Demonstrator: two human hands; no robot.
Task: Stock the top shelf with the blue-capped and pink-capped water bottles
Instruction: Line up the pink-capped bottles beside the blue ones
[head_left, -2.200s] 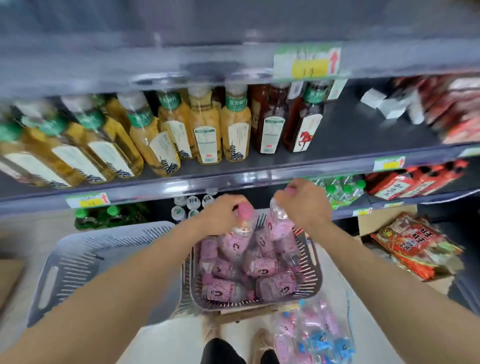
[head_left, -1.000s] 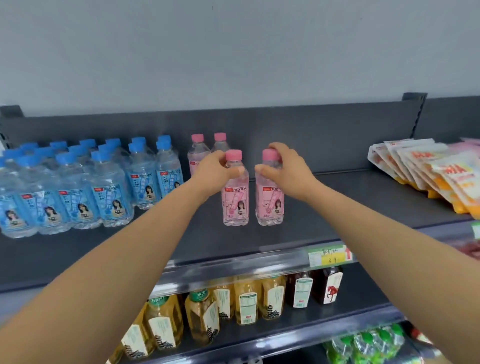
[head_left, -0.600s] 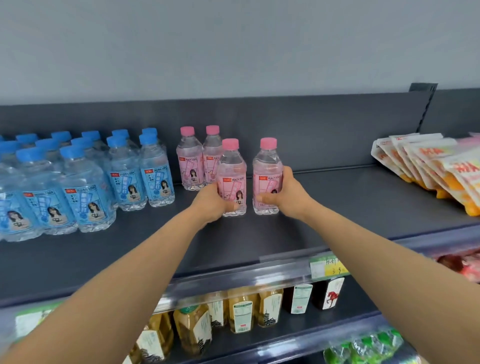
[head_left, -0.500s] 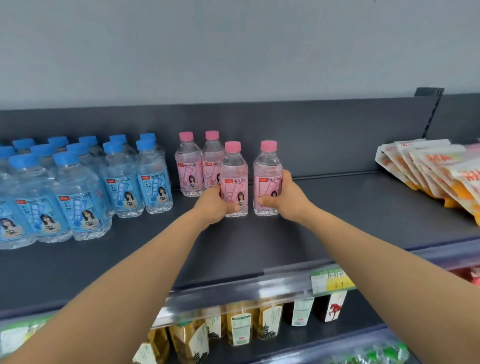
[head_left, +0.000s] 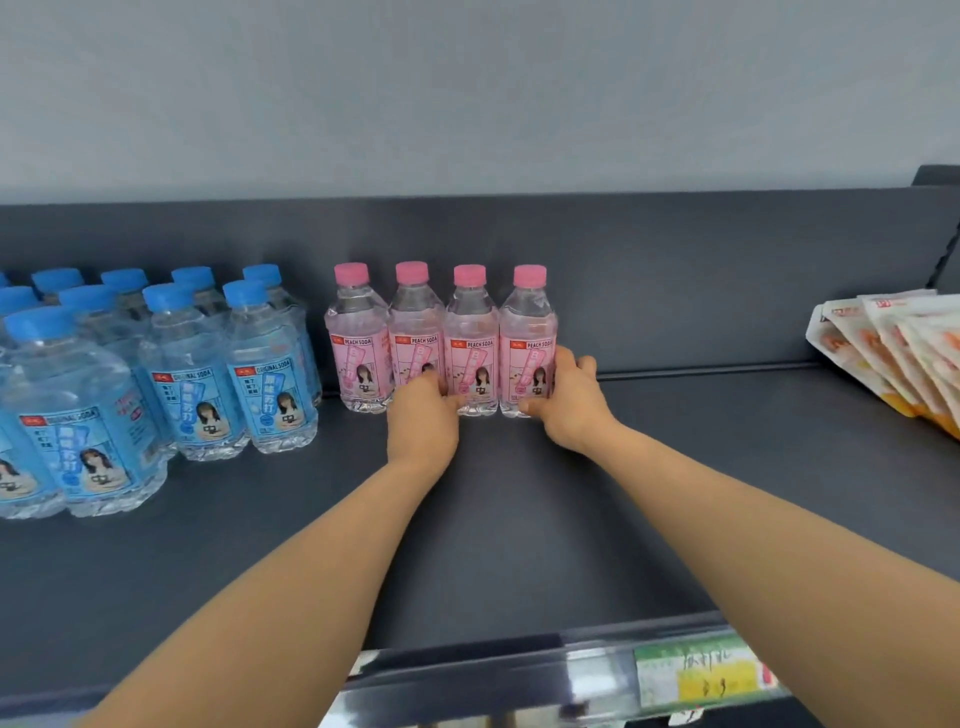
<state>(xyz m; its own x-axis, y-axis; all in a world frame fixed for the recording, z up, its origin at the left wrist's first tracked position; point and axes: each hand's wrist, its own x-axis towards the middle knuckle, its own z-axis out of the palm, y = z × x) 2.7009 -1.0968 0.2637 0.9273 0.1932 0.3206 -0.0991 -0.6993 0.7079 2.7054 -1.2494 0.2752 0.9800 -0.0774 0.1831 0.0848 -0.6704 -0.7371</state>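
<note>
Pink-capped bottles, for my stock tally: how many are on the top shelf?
4, upright in one row at the back panel: first, second, third, fourth. None seem hidden.

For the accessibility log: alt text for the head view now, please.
Both hands push pink-capped bottles against the back of a dark top shelf: left hand and right hand at the bases of the two rightmost of four. Blue-capped bottles stand to their left; snack packets lie far right.
</note>
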